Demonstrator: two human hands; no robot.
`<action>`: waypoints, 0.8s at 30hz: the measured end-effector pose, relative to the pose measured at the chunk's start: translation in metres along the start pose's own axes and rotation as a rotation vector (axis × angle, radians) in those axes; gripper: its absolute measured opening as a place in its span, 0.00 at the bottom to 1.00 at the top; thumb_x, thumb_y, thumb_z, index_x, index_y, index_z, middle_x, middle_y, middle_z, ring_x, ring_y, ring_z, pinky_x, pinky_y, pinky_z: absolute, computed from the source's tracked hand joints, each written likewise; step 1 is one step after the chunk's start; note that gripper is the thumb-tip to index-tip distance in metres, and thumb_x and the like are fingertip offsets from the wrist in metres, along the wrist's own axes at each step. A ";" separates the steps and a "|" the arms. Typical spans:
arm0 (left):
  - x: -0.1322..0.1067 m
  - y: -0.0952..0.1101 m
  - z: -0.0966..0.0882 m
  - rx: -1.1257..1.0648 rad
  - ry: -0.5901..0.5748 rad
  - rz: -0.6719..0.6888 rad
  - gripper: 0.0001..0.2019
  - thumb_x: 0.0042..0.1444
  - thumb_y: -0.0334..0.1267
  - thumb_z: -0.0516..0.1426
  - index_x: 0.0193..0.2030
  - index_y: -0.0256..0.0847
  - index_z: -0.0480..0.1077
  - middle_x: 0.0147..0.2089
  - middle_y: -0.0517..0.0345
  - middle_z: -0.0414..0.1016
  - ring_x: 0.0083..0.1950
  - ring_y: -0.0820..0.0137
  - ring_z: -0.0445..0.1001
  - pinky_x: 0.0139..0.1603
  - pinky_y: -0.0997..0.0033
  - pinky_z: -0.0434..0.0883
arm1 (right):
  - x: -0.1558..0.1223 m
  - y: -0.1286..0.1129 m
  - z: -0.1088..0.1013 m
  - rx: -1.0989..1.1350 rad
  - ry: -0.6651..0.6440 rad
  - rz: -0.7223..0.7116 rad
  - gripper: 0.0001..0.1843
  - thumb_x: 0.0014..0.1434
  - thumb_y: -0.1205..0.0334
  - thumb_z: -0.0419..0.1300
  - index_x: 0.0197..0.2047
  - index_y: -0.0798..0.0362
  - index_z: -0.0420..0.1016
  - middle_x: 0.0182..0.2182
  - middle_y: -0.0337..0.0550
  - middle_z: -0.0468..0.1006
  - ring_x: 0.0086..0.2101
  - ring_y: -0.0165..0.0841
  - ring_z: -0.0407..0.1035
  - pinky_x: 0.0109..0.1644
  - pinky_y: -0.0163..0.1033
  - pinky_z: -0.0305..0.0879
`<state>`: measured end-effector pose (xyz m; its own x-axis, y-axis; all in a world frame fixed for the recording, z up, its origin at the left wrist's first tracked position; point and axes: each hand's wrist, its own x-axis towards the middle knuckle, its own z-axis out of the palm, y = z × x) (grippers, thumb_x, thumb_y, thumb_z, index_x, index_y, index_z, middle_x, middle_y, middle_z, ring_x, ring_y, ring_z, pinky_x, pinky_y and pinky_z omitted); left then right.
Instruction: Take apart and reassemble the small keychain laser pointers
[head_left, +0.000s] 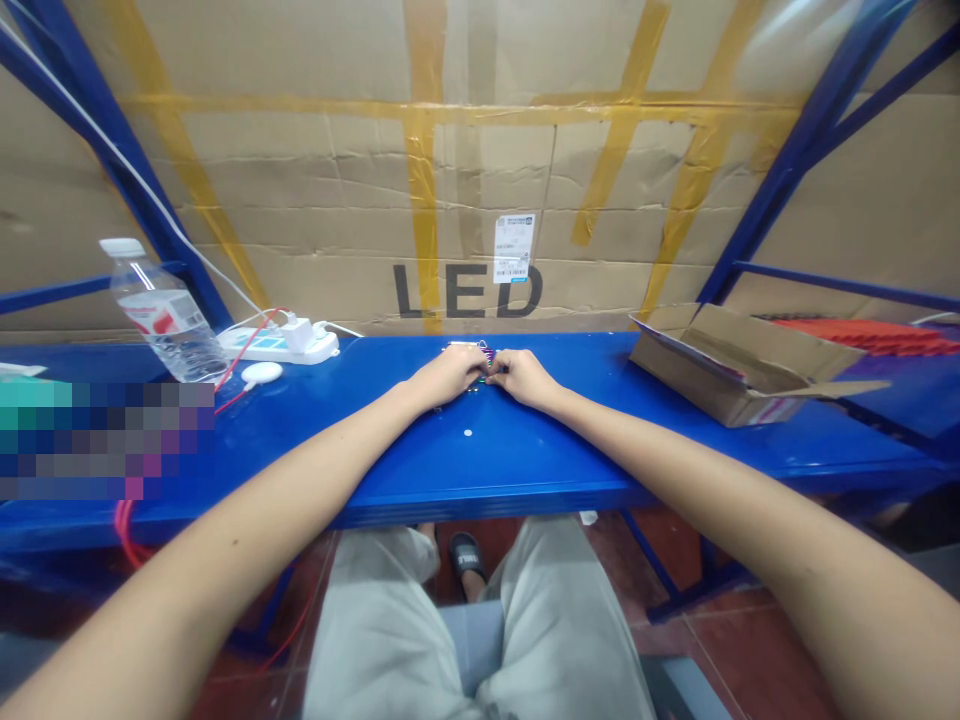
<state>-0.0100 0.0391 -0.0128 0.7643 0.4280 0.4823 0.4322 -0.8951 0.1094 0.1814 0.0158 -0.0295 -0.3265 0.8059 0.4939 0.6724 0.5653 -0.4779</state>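
My left hand and my right hand meet over the far middle of the blue table. Both have their fingers curled and pinched together, the fingertips almost touching. Between and behind them shows a cluster of small, shiny, dark purple pieces, too small to name. A few tiny bright bits lie under the fingers. Which of these pieces each hand grips is hidden by the fingers. A small white round spot is on the tabletop nearer to me.
An open cardboard box stands at the right, with red-orange material behind it. At left are a plastic water bottle, a white power strip, a white round charger and red cables. A large cardboard panel backs the table.
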 end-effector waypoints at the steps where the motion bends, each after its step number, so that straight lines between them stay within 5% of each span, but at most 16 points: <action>1: 0.000 0.000 0.000 0.002 -0.004 -0.002 0.08 0.61 0.27 0.55 0.39 0.39 0.76 0.39 0.53 0.79 0.43 0.65 0.75 0.46 0.66 0.68 | 0.000 0.001 0.000 0.007 0.000 0.012 0.05 0.51 0.72 0.68 0.27 0.54 0.79 0.32 0.41 0.82 0.37 0.38 0.75 0.44 0.39 0.66; 13: -0.002 0.011 0.001 -0.176 0.088 -0.161 0.10 0.56 0.26 0.57 0.44 0.40 0.69 0.39 0.58 0.77 0.42 0.68 0.74 0.42 0.70 0.69 | 0.000 -0.001 -0.002 -0.011 -0.007 0.155 0.04 0.51 0.67 0.70 0.27 0.54 0.80 0.31 0.44 0.83 0.36 0.37 0.74 0.41 0.37 0.65; 24: 0.000 0.012 -0.006 -0.212 0.111 -0.131 0.09 0.55 0.27 0.58 0.42 0.40 0.72 0.40 0.58 0.79 0.43 0.69 0.76 0.45 0.69 0.70 | 0.000 0.002 -0.002 0.107 -0.029 0.199 0.06 0.49 0.65 0.71 0.24 0.55 0.79 0.27 0.41 0.82 0.33 0.36 0.75 0.38 0.36 0.65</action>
<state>-0.0073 0.0277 -0.0065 0.6460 0.5361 0.5434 0.4055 -0.8441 0.3507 0.1842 0.0162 -0.0286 -0.2139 0.9074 0.3618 0.6520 0.4084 -0.6388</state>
